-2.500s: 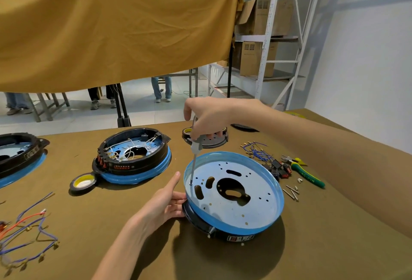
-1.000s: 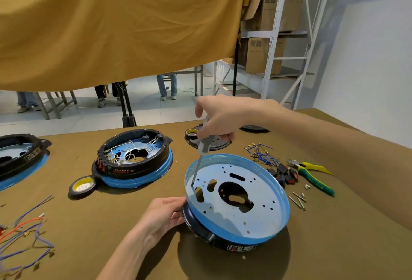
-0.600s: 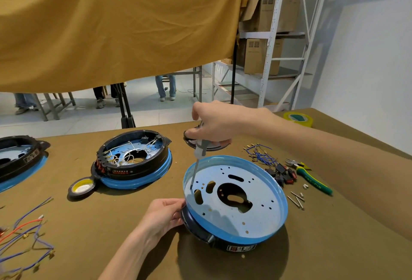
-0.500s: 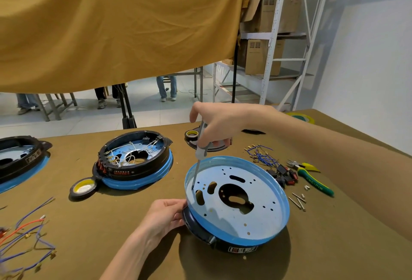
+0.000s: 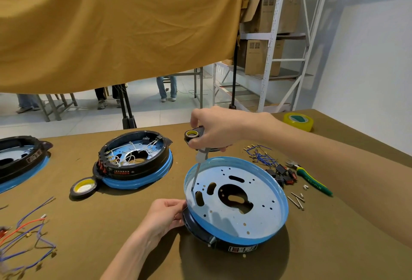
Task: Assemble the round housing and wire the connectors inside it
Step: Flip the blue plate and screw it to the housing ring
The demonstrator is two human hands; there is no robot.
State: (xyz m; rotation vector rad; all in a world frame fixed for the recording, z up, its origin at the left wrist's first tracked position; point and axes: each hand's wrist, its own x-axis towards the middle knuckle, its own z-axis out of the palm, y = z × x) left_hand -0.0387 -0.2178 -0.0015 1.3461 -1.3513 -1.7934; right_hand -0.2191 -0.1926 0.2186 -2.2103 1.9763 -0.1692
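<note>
The round housing (image 5: 256,208) sits blue-rimmed on the brown table (image 5: 89,235) right in front of you, tilted up on its black base. Your left hand (image 5: 165,215) grips its near-left edge. Your right hand (image 5: 214,130) grasps the screwdriver (image 5: 199,163), tip down on the plate's left side.

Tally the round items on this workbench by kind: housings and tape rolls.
Round black-and-blue housings: 3
Black tape rolls with yellow cores: 2
Yellow-green tape roll: 1
Total: 6
</note>
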